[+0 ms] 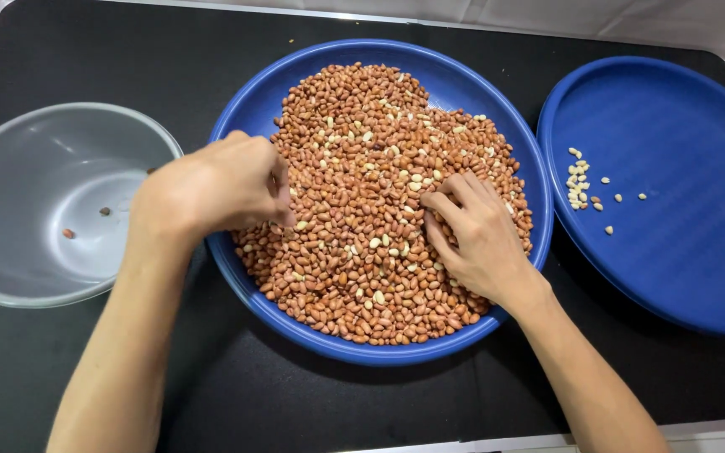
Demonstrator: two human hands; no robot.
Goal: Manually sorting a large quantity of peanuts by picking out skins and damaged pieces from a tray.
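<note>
While both hands pinch peanuts (362,168) in the middle blue plate (463,80), grey bowl (10,277) left, second blue plate (681,252) right.

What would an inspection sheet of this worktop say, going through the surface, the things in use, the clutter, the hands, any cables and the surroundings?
Surface: black tabletop, with a few crumbs near the far edge.
Things in use: middle blue tray heaped with red-skinned peanuts, some pale skinless ones mixed in; right blue tray holds a small cluster of pale peanuts; grey bowl at left holds a couple of dark bits.
Clutter: nothing seen beyond the crumbs.
Hands: left hand with fingers curled, pinching at the pile's left edge; right hand resting on the peanuts, fingers bent into them.
Cables: nothing seen.
Surroundings: pale surface beyond the table edges; no other people seen.
</note>
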